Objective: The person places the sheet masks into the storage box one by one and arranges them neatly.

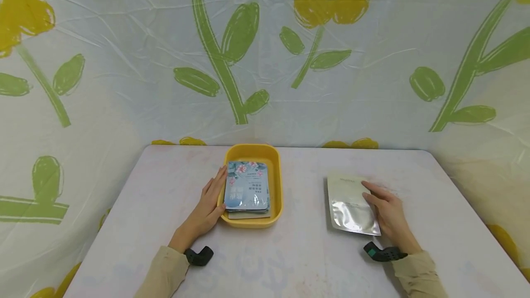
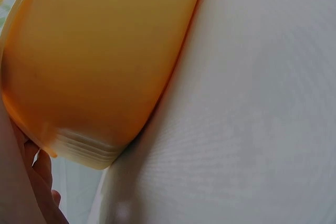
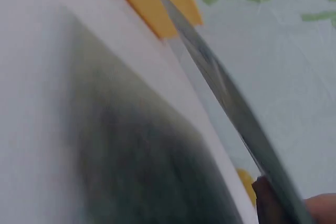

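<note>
A yellow plastic basket stands on the table. Inside it lies a stack of flat sachets, topped by a light-blue floral sachet. My left hand rests against the basket's left side with fairly straight fingers along it; the left wrist view shows the basket's outer wall up close. Off to the right, my right hand pinches a silvery, pale sachet by its right edge. In the right wrist view this sachet is seen edge-on, raised over the table with its shadow beneath.
The white table has rounded far corners. Behind and at the sides hangs a pale cloth printed with yellow flowers and green stems. A black wrist strap sits on the left wrist, another on the right.
</note>
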Motion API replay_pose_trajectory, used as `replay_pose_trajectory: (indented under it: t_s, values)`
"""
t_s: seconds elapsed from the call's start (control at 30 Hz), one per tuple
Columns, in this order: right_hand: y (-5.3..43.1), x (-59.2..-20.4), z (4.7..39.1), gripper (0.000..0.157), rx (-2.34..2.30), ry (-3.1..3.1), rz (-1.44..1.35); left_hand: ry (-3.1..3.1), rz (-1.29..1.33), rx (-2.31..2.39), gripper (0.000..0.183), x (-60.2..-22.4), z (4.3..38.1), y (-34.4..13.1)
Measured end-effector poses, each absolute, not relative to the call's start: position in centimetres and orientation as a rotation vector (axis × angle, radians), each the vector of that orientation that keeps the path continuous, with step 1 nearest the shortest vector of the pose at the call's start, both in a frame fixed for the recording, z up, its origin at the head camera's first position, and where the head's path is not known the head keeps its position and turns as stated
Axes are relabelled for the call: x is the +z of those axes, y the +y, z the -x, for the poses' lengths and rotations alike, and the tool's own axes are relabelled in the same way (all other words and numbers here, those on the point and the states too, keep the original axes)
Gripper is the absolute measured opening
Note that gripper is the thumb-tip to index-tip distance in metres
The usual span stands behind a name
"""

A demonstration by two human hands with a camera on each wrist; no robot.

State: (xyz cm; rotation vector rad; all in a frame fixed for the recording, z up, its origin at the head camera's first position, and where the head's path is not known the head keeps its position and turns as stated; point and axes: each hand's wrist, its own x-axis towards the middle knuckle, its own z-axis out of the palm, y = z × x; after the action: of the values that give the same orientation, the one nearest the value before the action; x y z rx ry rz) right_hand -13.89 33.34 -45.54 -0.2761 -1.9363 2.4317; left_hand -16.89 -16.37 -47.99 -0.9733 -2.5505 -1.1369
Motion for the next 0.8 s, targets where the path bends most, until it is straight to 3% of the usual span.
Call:
replay_pose_trajectory:
  t_s: [0.37,0.8]
  values:
    - [28.9,-41.7,15.3,0.059,2.567,-1.787,0.399,-2.57,0.99,-1.128,0.076,-48.0,16.9,-16.2]
    - [22.8,-38.3,17.9,0.052,2.508,-1.876,0.375,-2.584,0.972,-1.144,0.083,-47.8,16.9,-16.3]
